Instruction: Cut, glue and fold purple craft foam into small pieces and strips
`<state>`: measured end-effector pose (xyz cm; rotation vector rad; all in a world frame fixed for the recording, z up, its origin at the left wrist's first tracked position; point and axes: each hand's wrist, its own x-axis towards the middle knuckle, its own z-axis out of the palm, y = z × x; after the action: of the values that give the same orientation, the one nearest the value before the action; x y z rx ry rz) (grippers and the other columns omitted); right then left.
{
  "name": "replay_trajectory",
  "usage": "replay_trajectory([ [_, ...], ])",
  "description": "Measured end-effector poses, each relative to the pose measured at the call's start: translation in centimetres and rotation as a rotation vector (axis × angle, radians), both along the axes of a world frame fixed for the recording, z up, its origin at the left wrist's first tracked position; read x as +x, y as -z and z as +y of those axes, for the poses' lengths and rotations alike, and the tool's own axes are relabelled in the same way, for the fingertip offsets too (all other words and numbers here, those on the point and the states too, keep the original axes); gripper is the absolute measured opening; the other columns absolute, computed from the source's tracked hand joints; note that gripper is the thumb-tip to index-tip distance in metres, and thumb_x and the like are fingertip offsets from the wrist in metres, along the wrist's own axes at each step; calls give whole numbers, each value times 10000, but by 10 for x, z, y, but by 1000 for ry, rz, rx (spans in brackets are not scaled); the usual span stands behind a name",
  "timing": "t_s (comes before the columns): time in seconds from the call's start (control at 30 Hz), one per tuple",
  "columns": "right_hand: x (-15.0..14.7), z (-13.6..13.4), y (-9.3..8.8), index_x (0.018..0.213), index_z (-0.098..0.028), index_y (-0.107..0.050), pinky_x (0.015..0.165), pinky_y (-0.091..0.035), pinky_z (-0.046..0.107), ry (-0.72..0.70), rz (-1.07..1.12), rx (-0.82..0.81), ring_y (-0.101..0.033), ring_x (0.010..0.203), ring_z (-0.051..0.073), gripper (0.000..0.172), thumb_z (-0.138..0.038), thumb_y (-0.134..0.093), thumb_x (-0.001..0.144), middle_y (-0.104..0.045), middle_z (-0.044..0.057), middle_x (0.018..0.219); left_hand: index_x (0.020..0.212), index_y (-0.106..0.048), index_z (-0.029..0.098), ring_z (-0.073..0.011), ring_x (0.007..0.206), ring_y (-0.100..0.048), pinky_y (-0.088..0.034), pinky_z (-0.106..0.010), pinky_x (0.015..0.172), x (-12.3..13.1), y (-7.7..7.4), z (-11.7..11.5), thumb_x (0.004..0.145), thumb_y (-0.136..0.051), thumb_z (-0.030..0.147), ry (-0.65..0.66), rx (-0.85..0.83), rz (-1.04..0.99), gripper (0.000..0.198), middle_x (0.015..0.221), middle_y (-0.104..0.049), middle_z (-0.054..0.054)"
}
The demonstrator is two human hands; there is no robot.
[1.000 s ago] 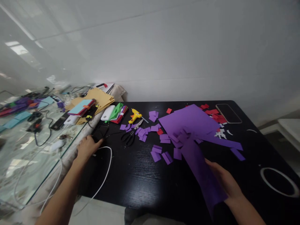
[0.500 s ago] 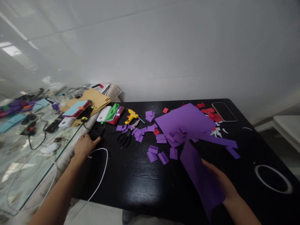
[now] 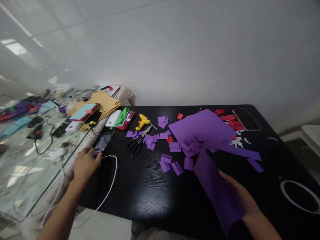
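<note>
At the table's left edge, my left hand (image 3: 86, 162) rests its fingertips on the lower end of a phone (image 3: 103, 144) whose screen is lit. The fingers look bent and a little apart. My right hand (image 3: 240, 193) is closed around the edge of a dark purple paper sheet (image 3: 217, 190), which stands tilted and bent above the table. Its fingers are mostly behind the paper. Beyond it lies a larger purple sheet (image 3: 200, 125) with small cut pieces on top. Several small purple pieces (image 3: 165, 163) are scattered in the middle.
Black-handled scissors (image 3: 135, 146) and a yellow glue gun (image 3: 143, 120) lie behind the middle. A white cable (image 3: 115, 175) loops near my left forearm. Red scraps (image 3: 233, 123), another phone (image 3: 247, 119) and a white ring (image 3: 297, 190) are on the right. A glass-topped surface (image 3: 32, 170) adjoins at left.
The phone's screen under my left hand has gone from dark to lit. That hand has drawn slightly back toward me. The view has shifted a little; my right hand keeps the purple sheet.
</note>
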<state>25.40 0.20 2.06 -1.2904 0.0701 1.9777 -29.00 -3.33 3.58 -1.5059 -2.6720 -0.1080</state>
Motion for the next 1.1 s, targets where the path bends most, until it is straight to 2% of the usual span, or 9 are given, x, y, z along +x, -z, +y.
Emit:
replay_trajectory([
  [0.13, -2, 0, -3, 1002, -203, -783, 767, -650, 248, -3, -21, 16, -780, 868, 204, 257, -60, -611, 876, -803, 18, 948, 1320, -631, 117, -386, 1255, -535, -418, -501, 1080, -2, 2, 24, 928, -402, 337, 10, -42, 34, 505, 1343, -564, -218],
  [0.23, -1, -1, -4, 1030, -188, -776, 792, -647, 264, -13, -7, 12, -782, 855, 210, 250, -75, -621, 870, -803, 32, 943, 1333, -601, 79, -380, 1249, -542, -418, -489, 1084, -2, -5, 36, 901, -414, 276, -15, 45, -8, 510, 1305, -588, -234],
  [0.33, -1, -1, -4, 1006, -184, -784, 784, -645, 260, -13, -2, -23, -784, 810, 206, 240, -80, -611, 876, -804, 39, 916, 1263, -624, 77, -364, 1224, -556, -427, -488, 1079, 1, -14, 34, 882, -416, 247, -12, 184, 4, 467, 1234, -619, -220],
  [0.4, -1, 0, -5, 971, -188, -792, 773, -647, 261, -7, 1, -39, -783, 778, 203, 239, -77, -598, 885, -805, 37, 893, 1232, -639, 93, -352, 1209, -563, -437, -480, 1070, 4, -16, 26, 878, -414, 248, -17, 218, 15, 447, 1202, -629, -199],
  [0.63, 2, 2, 0, 916, -189, -803, 748, -652, 281, -29, 50, -82, -781, 772, 213, 225, -114, -591, 914, -804, 47, 882, 1069, -741, 128, -349, 1135, -595, -463, -464, 1030, 3, -5, 2, 867, -411, 247, -15, 87, 116, 404, 1196, -655, -171],
  [0.7, 4, 1, 3, 927, -193, -804, 774, -651, 294, -38, 66, -75, -781, 814, 222, 212, -128, -603, 912, -804, 47, 923, 1055, -757, 136, -358, 1130, -593, -470, -464, 1005, 4, -1, 5, 865, -419, 240, -2, 19, 143, 402, 1219, -655, -169],
  [0.83, 4, 0, 5, 962, -201, -800, 798, -647, 288, -32, 52, -32, -780, 834, 214, 213, -109, -620, 893, -803, 36, 947, 1219, -702, 97, -364, 1152, -582, -456, -461, 1011, 7, 1, 25, 866, -419, 202, 50, -34, 141, 465, 1299, -618, -191],
  [0.97, 1, 0, -1, 952, -192, -797, 758, -654, 283, -17, 37, -48, -782, 782, 208, 229, -92, -596, 904, -804, 41, 894, 1260, -671, 90, -373, 1159, -586, -458, -488, 1006, 8, -7, 44, 837, -433, 168, 37, 69, 92, 492, 1280, -620, -204],
  [1.1, 2, 0, -2, 945, -191, -794, 751, -655, 278, -18, 28, -46, -782, 780, 206, 207, -98, -617, 890, -805, 36, 893, 1155, -708, 92, -366, 1158, -590, -449, -487, 1036, 8, -18, 41, 810, -430, 165, 4, 152, 54, 449, 1207, -651, -204],
])
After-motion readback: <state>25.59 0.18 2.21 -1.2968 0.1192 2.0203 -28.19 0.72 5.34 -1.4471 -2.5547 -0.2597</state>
